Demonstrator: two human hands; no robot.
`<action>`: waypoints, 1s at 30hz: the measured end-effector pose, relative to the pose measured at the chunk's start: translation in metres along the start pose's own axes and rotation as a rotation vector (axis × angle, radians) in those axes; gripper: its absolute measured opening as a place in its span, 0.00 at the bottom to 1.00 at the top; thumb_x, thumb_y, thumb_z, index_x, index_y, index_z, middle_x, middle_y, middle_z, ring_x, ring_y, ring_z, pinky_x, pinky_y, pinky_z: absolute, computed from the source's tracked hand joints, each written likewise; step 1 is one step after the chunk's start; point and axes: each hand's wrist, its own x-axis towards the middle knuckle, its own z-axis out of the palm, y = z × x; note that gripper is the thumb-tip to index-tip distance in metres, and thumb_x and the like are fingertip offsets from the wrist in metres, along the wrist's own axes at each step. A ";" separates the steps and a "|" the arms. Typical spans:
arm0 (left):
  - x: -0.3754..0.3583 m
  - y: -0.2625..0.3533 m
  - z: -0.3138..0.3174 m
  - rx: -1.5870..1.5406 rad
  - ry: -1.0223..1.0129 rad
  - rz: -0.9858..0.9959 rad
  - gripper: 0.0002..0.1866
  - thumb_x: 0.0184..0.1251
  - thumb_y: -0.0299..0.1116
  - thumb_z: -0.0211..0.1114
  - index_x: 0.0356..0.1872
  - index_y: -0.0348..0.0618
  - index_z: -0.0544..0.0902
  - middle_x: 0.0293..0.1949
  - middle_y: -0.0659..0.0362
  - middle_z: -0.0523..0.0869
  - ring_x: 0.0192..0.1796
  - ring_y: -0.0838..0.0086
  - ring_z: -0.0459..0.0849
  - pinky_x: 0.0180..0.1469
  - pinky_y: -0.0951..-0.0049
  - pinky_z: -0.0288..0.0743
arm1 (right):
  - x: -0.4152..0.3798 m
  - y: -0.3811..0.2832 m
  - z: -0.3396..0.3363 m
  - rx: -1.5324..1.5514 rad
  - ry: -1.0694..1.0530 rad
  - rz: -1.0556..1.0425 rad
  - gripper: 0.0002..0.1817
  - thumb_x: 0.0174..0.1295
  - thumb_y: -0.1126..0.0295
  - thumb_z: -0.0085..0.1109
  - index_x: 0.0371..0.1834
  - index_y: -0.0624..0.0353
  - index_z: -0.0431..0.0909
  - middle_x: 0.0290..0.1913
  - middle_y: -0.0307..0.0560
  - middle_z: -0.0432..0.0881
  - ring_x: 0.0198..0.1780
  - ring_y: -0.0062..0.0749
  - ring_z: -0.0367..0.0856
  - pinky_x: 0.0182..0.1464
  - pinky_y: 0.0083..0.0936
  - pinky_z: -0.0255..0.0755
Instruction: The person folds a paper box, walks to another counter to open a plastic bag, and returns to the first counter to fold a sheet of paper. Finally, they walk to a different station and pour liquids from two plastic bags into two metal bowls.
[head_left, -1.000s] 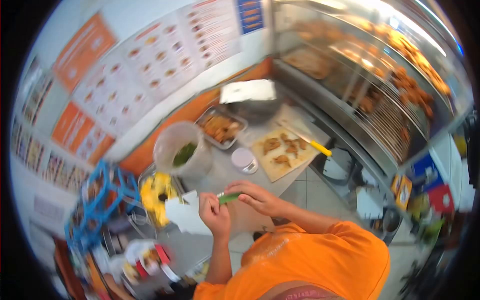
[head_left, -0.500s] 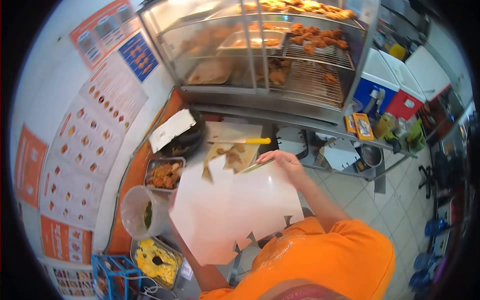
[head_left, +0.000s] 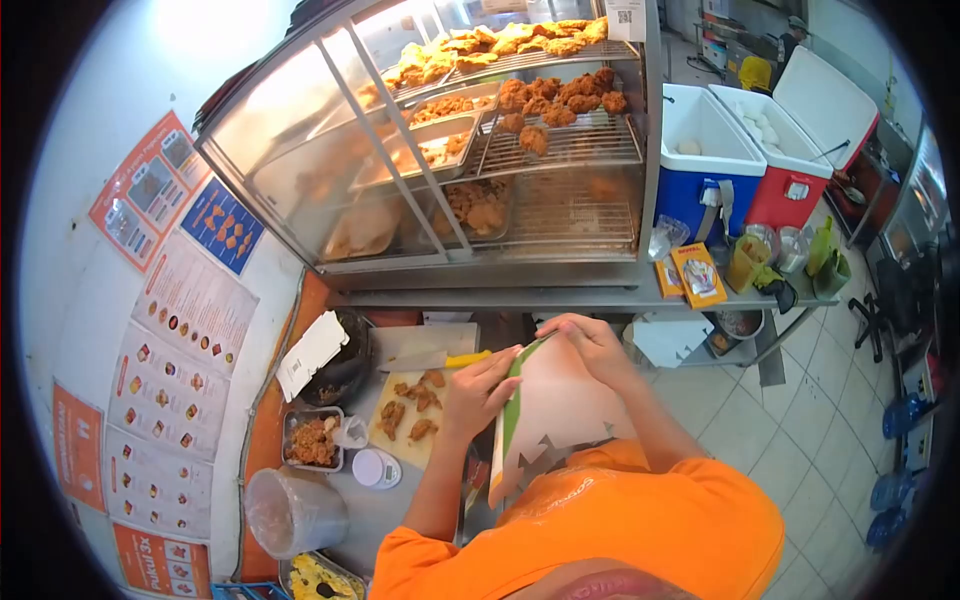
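A pale cardboard sheet [head_left: 570, 390] with notched edges stands tilted in front of my orange shirt, its green printed side showing along a folded left edge. My left hand [head_left: 482, 392] grips that left edge, fingers bent round the fold. At the sheet's top, my right hand [head_left: 585, 345] pinches the upper corner. Left of the hands, a knife with a yellow handle [head_left: 467, 359] lies across a cutting board [head_left: 390, 340]. Fried chicken pieces [head_left: 422, 398] rest on the board below the knife.
A glass display case [head_left: 470, 270] with fried food stands ahead. A tub of chicken [head_left: 312, 440], a round white scale [head_left: 376, 468], a clear bucket [head_left: 295, 512] and a tray of yellow food [head_left: 320, 580] are at left. Blue [head_left: 700, 185] and red [head_left: 787, 200] coolers stand at right.
The sheet has turned from facing up to standing tilted with its left edge folded. My left hand has come up from beneath it to that edge. The head view has shifted.
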 end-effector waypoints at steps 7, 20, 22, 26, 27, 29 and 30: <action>0.079 -0.002 0.061 -0.055 -0.070 0.122 0.15 0.66 0.33 0.65 0.50 0.37 0.84 0.48 0.49 0.87 0.47 0.59 0.88 0.48 0.69 0.82 | 0.017 0.003 -0.078 -0.082 0.090 0.097 0.17 0.75 0.64 0.46 0.43 0.66 0.82 0.43 0.43 0.85 0.46 0.25 0.79 0.53 0.24 0.71; 0.127 -0.037 0.089 -0.247 -0.251 -0.383 0.25 0.58 0.41 0.76 0.43 0.37 0.70 0.43 0.48 0.86 0.45 0.63 0.87 0.45 0.65 0.79 | 0.044 0.024 -0.089 -0.101 0.110 0.028 0.12 0.72 0.70 0.49 0.43 0.65 0.82 0.43 0.47 0.85 0.47 0.30 0.82 0.54 0.24 0.71; 0.142 -0.046 0.076 -0.358 -0.341 -0.472 0.26 0.55 0.40 0.78 0.44 0.38 0.71 0.44 0.50 0.86 0.46 0.68 0.85 0.46 0.68 0.78 | 0.051 0.025 -0.084 -0.097 0.039 -0.006 0.12 0.71 0.72 0.49 0.44 0.65 0.82 0.45 0.49 0.84 0.49 0.31 0.81 0.55 0.25 0.71; 0.148 -0.052 0.061 -0.510 -0.353 -0.581 0.29 0.50 0.42 0.80 0.49 0.40 0.75 0.42 0.52 0.86 0.42 0.75 0.82 0.44 0.75 0.75 | 0.068 0.037 -0.088 -0.098 -0.066 -0.075 0.13 0.71 0.69 0.50 0.49 0.63 0.82 0.54 0.49 0.81 0.55 0.31 0.78 0.58 0.26 0.70; 0.146 -0.053 0.055 -0.524 -0.333 -0.646 0.30 0.51 0.43 0.79 0.50 0.40 0.75 0.41 0.52 0.86 0.41 0.75 0.82 0.43 0.75 0.75 | 0.069 0.035 -0.089 -0.076 -0.084 -0.071 0.15 0.71 0.68 0.52 0.56 0.61 0.78 0.58 0.49 0.77 0.59 0.32 0.75 0.59 0.27 0.69; 0.141 -0.059 0.040 -0.514 -0.267 -0.612 0.27 0.57 0.42 0.75 0.53 0.40 0.76 0.40 0.52 0.86 0.40 0.76 0.82 0.42 0.76 0.75 | 0.070 0.041 -0.095 -0.057 -0.103 -0.073 0.19 0.70 0.67 0.54 0.63 0.59 0.74 0.62 0.49 0.74 0.63 0.32 0.73 0.61 0.28 0.68; 0.139 -0.068 0.031 -0.492 -0.090 -0.617 0.24 0.60 0.40 0.73 0.54 0.41 0.76 0.38 0.54 0.86 0.39 0.77 0.82 0.41 0.76 0.75 | 0.070 0.052 -0.107 0.042 -0.101 0.052 0.25 0.69 0.67 0.57 0.68 0.56 0.68 0.65 0.49 0.71 0.65 0.33 0.70 0.63 0.29 0.67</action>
